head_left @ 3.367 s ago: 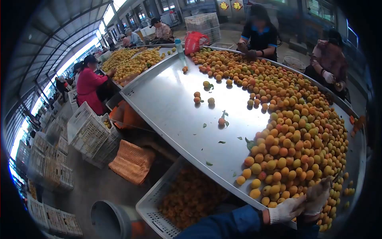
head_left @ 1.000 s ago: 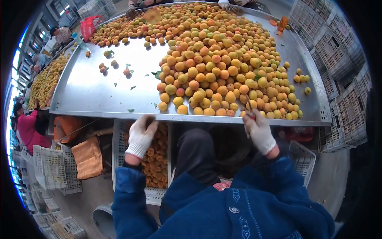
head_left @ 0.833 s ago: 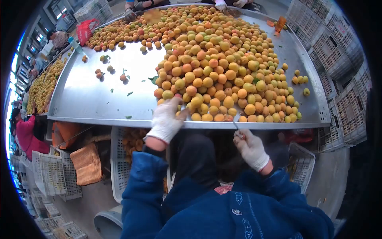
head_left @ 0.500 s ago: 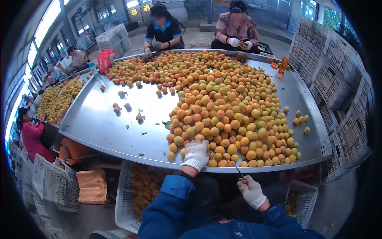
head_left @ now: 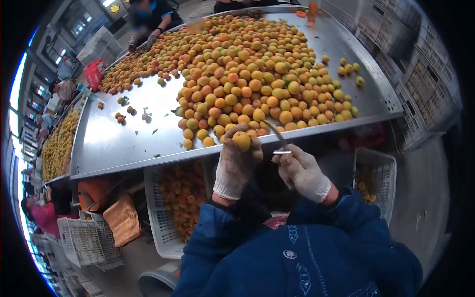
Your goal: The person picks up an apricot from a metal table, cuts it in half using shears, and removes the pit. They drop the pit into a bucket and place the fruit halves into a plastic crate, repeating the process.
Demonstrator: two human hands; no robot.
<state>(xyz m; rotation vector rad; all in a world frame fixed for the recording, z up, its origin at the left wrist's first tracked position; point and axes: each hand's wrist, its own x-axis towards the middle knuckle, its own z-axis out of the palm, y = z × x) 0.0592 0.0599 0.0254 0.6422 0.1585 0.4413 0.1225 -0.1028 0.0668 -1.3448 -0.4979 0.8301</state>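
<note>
My left hand [head_left: 233,166], in a white knitted glove with a stained palm, is raised at the table's near edge. Its fingers are closed around one yellow-orange apricot [head_left: 241,141]. To the right, my gloved right hand [head_left: 303,173] grips a small curved knife [head_left: 275,132]. The thin dark blade points up and left, apart from the apricot, and a short silvery part [head_left: 282,152] shows by the fingers. Just beyond both hands lies a large heap of apricots [head_left: 237,74] on the metal table [head_left: 114,153].
Below the table edge, a white crate [head_left: 157,218] holds orange fruit pieces; another crate [head_left: 388,183] stands at right. Stacked crates [head_left: 420,69] line the right side. Across the table are co-workers, one with gloved hands [head_left: 148,42] at the fruit. An orange cloth [head_left: 122,221] hangs at left.
My left hand has come back from the heap with an apricot in it. My right hand has risen with the knife, closer to the left. The camera view has tilted downward.
</note>
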